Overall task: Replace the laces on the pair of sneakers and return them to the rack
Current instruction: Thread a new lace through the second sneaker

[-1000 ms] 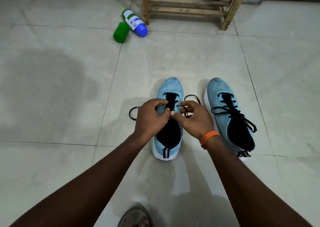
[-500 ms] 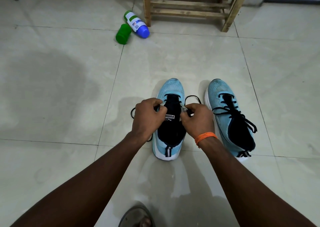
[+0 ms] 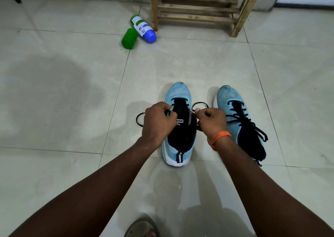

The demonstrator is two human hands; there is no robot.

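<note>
Head view: both hands work at one shoe.
Left hand [image 3: 159, 123]: fingers curled, pinching thin black lace [image 3: 200, 103] on light-blue knit sneaker [image 3: 179, 92].
Right hand [image 3: 211, 123]: pinching the lace's other side.
Second light-blue sneaker [image 3: 227, 99]: laced, just beside, on pale tiled floor [image 3: 72, 92].
Wooden slatted rack [image 3: 197, 7]: well beyond.

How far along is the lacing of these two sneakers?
Done: the sneaker on the right looks laced throughout. In hand: the left hand and right hand each pinch the black lace of the other sneaker, threaded only through its front eyelets. Left: finish it, then return both to the wooden rack.
</note>
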